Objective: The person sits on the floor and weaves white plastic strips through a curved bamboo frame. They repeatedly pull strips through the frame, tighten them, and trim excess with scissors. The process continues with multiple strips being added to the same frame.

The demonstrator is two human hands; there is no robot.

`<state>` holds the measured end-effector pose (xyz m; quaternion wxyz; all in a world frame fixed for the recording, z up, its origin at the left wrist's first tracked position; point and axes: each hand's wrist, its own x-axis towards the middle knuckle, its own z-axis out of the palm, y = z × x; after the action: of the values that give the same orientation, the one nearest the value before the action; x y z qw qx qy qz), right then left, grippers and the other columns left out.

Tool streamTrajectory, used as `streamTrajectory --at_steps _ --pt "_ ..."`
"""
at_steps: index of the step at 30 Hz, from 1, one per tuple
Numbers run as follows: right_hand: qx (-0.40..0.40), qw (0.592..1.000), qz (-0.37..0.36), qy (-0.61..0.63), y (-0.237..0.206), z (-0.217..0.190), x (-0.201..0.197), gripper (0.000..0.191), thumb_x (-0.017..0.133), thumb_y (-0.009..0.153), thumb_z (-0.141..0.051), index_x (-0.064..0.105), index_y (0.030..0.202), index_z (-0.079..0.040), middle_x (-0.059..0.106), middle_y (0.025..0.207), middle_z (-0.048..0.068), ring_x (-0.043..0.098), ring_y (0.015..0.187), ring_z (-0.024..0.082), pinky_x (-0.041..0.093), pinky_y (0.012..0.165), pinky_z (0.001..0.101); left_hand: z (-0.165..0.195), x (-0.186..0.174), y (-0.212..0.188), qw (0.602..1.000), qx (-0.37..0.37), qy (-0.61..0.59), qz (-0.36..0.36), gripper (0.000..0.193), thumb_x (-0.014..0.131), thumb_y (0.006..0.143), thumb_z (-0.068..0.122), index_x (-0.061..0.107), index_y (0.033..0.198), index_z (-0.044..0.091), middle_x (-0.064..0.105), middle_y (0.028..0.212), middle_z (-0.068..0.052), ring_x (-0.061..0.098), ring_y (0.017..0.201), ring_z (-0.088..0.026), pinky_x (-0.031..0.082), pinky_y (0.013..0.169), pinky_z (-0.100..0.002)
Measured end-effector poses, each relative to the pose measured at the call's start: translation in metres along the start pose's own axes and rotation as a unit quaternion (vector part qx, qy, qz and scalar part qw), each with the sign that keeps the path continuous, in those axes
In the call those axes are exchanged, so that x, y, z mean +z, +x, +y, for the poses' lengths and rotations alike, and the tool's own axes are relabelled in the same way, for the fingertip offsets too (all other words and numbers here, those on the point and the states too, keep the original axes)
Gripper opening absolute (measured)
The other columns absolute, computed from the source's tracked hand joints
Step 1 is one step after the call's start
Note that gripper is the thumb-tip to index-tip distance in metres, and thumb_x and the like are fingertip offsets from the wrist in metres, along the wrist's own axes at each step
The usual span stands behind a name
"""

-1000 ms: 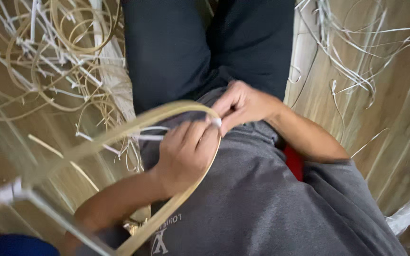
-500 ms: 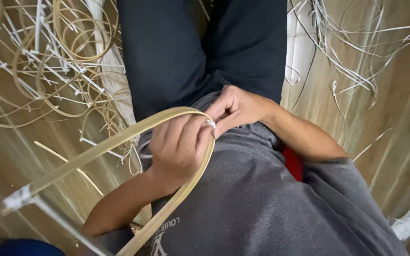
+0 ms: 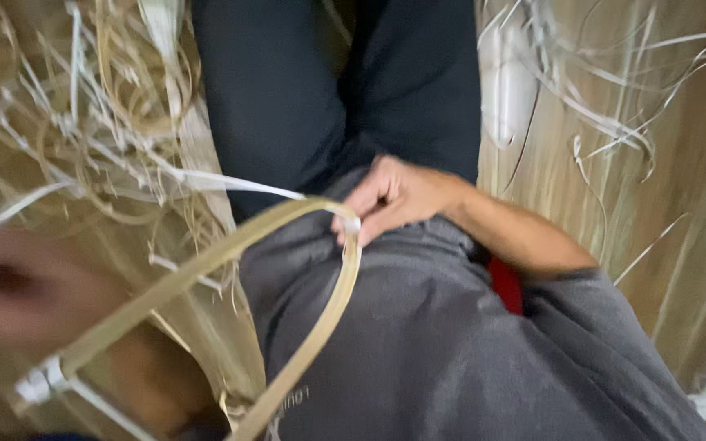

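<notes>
- The right hand (image 3: pixel 398 196) sits just above the middle of the frame, against the lap, its fingers curled tight around the sharp bend of a flat cane strip (image 3: pixel 206 261).
- The pinch falls where the strip doubles back on itself; a small pale tip shows at the fold, just left of the knuckles.
- From that bend one arm of the cane strip runs down and to the left toward the lower left corner, and the other curves down to the bottom edge near the middle.
- Near the lower left corner a white binding (image 3: pixel 38 384) wraps the strip's far end, with a thin pale piece trailing off below it.
- The left hand (image 3: pixel 18 286) is a smeared blur at the left edge of the frame, close to the strip's long arm; whether it is open or closed, or touching the strip, cannot be told.
- A grey sweatshirt (image 3: pixel 451 359) fills the lower middle and right of the frame, with dark trousers (image 3: pixel 288 98) above it at the top centre.
- Loose cane scraps (image 3: pixel 83 139), pale and curly, lie tangled on the wooden floor (image 3: pixel 688 220) in the upper left, and more thin strands lie in the upper right.
- A sliver of something red (image 3: pixel 507 286) shows beside the right forearm.
</notes>
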<state>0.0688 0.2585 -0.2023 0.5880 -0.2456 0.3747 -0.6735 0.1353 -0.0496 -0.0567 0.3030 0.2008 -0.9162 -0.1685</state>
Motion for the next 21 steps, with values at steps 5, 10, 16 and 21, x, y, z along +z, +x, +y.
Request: streamTrajectory --at_steps 5,10,16,21 --pt "-0.015 1.000 0.003 -0.012 -0.002 0.000 0.000 0.036 0.079 0.091 0.001 0.071 0.126 0.004 0.078 0.114 0.015 0.076 0.098 0.014 0.064 0.090 0.0286 0.031 0.034 -0.107 0.783 -0.158 -0.353 -0.487 0.017 0.076 0.089 0.011 0.071 0.101 0.000 0.066 0.084 -0.007 0.063 0.074 -0.012 0.052 0.065 -0.028" --pt "-0.032 0.999 -0.011 0.007 0.000 -0.002 0.001 0.036 0.078 0.092 0.001 0.069 0.128 0.004 0.077 0.116 0.015 0.075 0.101 0.014 0.063 0.093 0.0291 0.034 0.049 -0.135 0.796 -0.270 -0.420 -0.342 0.008 0.070 0.096 -0.006 0.071 0.104 -0.004 0.070 0.084 -0.009 0.057 0.068 -0.008 0.043 0.060 -0.021" --pt "-0.035 0.999 -0.012 0.002 0.001 -0.003 0.003 0.037 0.078 0.093 0.001 0.069 0.128 0.004 0.077 0.116 0.015 0.075 0.103 0.015 0.062 0.096 0.0296 0.055 0.037 -0.114 0.767 -0.190 -0.533 -0.301 0.013 0.065 0.098 -0.006 0.063 0.110 -0.003 0.067 0.108 -0.011 0.066 0.090 -0.010 0.056 0.079 -0.024" --pt "-0.044 0.999 -0.012 -0.009 0.000 -0.005 0.003 0.038 0.077 0.093 0.002 0.067 0.130 0.005 0.076 0.121 0.016 0.073 0.107 0.015 0.060 0.098 0.0292 0.047 0.039 -0.126 0.866 0.056 -0.405 -0.287 0.015 0.072 0.092 -0.002 0.067 0.106 0.000 0.069 0.106 -0.013 0.070 0.095 -0.024 0.058 0.083 -0.033"
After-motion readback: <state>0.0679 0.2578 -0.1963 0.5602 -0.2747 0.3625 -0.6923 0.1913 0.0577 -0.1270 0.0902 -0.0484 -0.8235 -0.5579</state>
